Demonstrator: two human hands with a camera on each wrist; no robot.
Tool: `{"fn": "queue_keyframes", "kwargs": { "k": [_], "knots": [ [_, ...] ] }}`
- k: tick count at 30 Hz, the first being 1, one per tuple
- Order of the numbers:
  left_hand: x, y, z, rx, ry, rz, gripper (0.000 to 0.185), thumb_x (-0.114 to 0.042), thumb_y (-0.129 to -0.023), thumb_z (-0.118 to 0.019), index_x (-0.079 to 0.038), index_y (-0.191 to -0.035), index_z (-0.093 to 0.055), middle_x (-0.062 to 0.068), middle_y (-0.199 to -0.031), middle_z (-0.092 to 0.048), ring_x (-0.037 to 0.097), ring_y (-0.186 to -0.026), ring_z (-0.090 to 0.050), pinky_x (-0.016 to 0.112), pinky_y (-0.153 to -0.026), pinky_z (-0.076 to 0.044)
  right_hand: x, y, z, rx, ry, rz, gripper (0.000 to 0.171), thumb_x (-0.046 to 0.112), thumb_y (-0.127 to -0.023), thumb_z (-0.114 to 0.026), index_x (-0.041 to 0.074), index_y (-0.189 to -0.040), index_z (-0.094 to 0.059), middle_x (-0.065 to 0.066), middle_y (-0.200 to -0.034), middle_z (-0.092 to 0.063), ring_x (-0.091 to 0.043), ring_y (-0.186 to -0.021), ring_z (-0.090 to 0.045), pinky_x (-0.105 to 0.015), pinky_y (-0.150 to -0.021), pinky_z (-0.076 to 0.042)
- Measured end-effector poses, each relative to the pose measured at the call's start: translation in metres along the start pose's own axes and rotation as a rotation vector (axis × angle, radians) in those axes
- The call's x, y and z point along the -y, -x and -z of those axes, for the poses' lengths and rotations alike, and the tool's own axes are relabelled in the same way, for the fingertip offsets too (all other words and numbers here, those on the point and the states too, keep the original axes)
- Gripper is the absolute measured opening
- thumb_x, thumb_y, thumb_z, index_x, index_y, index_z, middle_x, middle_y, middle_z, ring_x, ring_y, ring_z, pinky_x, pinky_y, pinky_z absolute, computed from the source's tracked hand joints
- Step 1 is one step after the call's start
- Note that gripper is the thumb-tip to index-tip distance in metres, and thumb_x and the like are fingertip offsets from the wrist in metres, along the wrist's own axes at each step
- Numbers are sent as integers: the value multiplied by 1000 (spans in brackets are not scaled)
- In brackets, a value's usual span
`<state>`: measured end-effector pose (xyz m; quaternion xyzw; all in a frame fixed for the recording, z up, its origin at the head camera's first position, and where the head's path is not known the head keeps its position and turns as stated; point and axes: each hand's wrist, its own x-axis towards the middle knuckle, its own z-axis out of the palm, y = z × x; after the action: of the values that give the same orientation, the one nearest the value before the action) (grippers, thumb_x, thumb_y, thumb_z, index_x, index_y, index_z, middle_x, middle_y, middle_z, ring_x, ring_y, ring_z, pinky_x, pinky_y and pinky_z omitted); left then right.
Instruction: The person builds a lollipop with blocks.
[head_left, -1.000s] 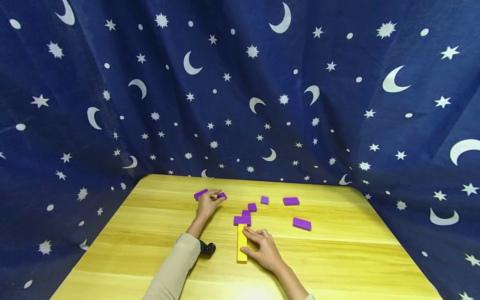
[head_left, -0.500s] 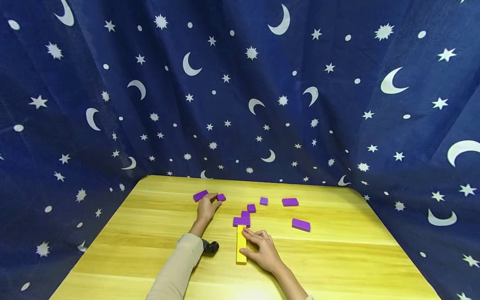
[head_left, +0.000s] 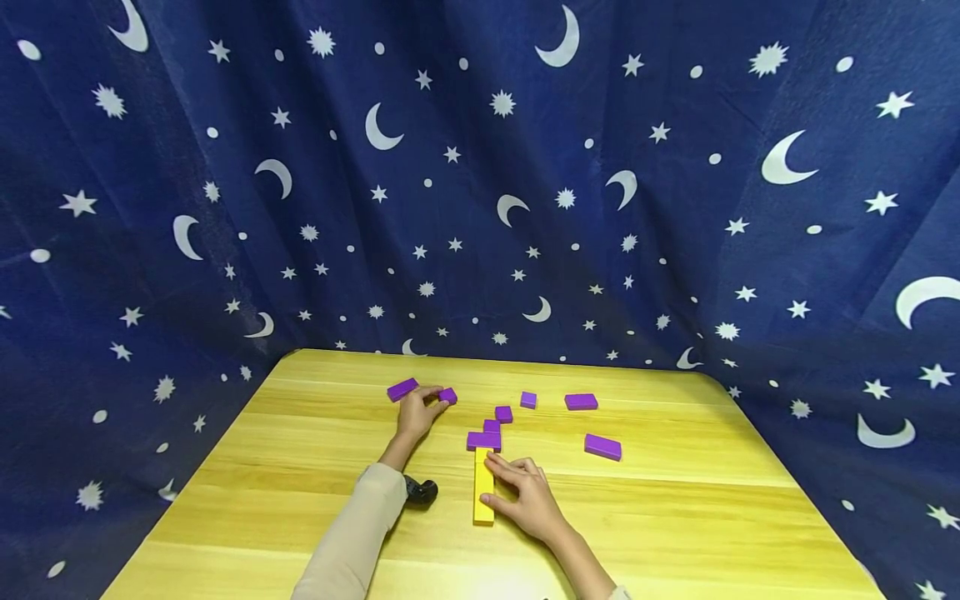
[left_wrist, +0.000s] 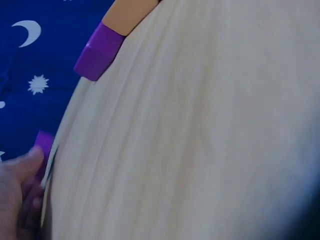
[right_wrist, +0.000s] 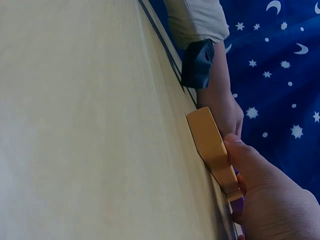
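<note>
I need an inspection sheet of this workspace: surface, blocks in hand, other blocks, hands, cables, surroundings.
Surface: wooden table, light yellow, lit from the near side.
Job's things: yellow bar lying flat, its far end at a purple block; small purple block by the left fingers.
Clutter: five more purple blocks, among them a long block beside the left hand and a loose one on the right.
Grippers: left hand pinches the small purple block; right hand grips the yellow bar from the side.
Cables: nothing seen.
Surroundings: blue cloth with moons and stars behind the table; wrist camera on the left arm.
</note>
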<state>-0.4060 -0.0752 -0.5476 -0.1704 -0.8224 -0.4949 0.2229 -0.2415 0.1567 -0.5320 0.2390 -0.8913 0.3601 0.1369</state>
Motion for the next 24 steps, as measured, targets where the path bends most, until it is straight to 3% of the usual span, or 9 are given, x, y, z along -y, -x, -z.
{"fn": "queue_keyframes", "kwargs": {
  "k": [4,5,8,11,17,24],
  "knots": [
    [-1,5,4,121,111,-20,32,-24,-80,-73,-5,-106,-70,9,-92,-67,20,-80,-63,32,-67,-53,0,-1,0,-3,-8,6,58,48,-81,-65,13,-127,-58,8,-134,-49,-8,-97,-42,-36,-82,-36],
    [-11,7,8,159,108,18,31,-20,-80,-73,-3,-105,-69,11,-94,-67,23,-82,-63,35,-69,-54,0,-1,0,-3,-11,7,58,47,-81,-65,13,-127,-58,8,-134,-49,-8,-97,-42,-36,-82,-36],
    [-16,8,9,262,99,64,28,-18,-80,-73,-6,-106,-70,8,-99,-67,21,-87,-63,31,-73,-53,0,-1,1,-4,-13,7,58,47,-80,-66,13,-127,-58,7,-134,-49,-9,-97,-42,-36,-82,-36],
    [-20,8,9,337,75,54,28,-18,-80,-73,-7,-106,-70,6,-101,-67,17,-89,-62,27,-74,-52,0,-2,1,-5,-14,5,58,47,-80,-66,13,-126,-58,6,-134,-49,-9,-98,-42,-37,-82,-36],
    [-20,10,8,387,68,-16,29,-17,-78,-74,-6,-105,-71,6,-99,-67,16,-88,-62,27,-75,-52,-1,-1,1,-6,-13,10,58,46,-80,-67,12,-126,-58,6,-134,-50,-10,-98,-42,-37,-82,-36],
    [-16,12,8,415,55,-51,32,-20,-79,-74,-7,-107,-70,3,-101,-66,16,-92,-61,27,-79,-51,0,0,0,3,-15,5,59,49,-81,-64,12,-126,-58,6,-134,-49,-9,-98,-42,-37,-82,-36]
  ]
}}
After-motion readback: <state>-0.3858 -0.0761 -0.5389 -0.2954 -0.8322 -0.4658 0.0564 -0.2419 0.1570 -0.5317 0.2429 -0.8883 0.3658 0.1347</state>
